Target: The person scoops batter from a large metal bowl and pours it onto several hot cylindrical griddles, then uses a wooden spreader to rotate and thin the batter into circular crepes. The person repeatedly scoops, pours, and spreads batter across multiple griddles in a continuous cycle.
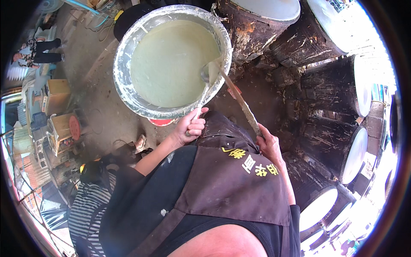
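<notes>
Above the person's dark brown apron (pixel 233 180), a wide metal basin (pixel 171 60) stood filled nearly to its batter-smeared rim with pale greenish-white batter (pixel 171 64), sitting on something red (pixel 162 122) that barely showed beneath its near edge. The left hand (pixel 190 126) was curled in a closed grip around a thin handle that rose to the near rim of the basin, beside a ladle (pixel 205 75) whose bowl rested at the batter's right edge; whether that handle belonged to the ladle could not be told for certain. The right hand (pixel 269 143) had its grip shut on the lower end of a long, flat wooden stick (pixel 239 100), crusted with dried batter, which slanted up and to the left until its pale, coated tip reached the basin's right rim just beside the ladle. To the right of the basin, dark, rough, soot-blackened cylindrical stoves (pixel 329 90) were arranged in an arc, each topped with a taut white round surface (pixel 364 85), one close against the basin's upper right edge. The ground (pixel 98 98) at the left was bare grey concrete, with wooden stools (pixel 60 126) and clutter farther left, and a person in dark trousers (pixel 45 49) sat well apart near the upper left edge.
</notes>
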A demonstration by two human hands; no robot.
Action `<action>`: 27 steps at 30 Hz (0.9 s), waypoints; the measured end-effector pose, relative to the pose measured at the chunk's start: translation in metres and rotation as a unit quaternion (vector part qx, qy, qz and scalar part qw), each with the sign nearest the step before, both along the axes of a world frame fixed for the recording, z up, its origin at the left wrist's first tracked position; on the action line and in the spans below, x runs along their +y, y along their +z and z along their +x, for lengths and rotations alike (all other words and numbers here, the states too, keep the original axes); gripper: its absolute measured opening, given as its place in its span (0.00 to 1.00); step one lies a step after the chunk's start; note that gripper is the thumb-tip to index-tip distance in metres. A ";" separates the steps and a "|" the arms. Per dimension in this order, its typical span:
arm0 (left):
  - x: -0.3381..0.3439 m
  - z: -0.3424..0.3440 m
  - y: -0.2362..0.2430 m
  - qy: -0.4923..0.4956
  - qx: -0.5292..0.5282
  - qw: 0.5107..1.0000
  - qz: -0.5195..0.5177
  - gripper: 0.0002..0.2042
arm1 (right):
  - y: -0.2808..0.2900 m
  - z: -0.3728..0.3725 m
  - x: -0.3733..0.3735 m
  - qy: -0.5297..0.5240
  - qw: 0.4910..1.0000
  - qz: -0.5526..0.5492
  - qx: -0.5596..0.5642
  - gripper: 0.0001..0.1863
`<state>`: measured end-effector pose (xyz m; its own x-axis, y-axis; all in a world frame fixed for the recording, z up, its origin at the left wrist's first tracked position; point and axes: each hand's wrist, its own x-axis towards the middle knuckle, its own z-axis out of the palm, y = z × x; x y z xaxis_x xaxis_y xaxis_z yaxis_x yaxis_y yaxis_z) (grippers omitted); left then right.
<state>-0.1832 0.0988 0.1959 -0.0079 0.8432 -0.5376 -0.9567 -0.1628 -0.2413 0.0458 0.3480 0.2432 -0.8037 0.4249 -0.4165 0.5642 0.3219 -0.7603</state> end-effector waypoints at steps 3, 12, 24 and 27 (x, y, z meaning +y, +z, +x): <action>-0.011 0.004 0.024 0.043 -0.072 0.987 0.135 0.20 | -0.007 0.004 0.001 0.027 0.999 0.023 0.007 0.26; -0.024 -0.024 0.131 0.083 0.187 0.957 0.204 0.26 | 0.078 -0.022 0.016 -0.049 0.982 -0.123 0.133 0.25; -0.010 -0.040 0.037 -0.049 0.324 0.917 -0.227 0.23 | 0.024 -0.014 0.018 -0.108 0.980 -0.164 0.024 0.24; -0.004 -0.048 0.015 -0.139 0.409 0.862 -0.266 0.25 | 0.010 -0.006 0.016 -0.115 0.978 -0.175 0.019 0.24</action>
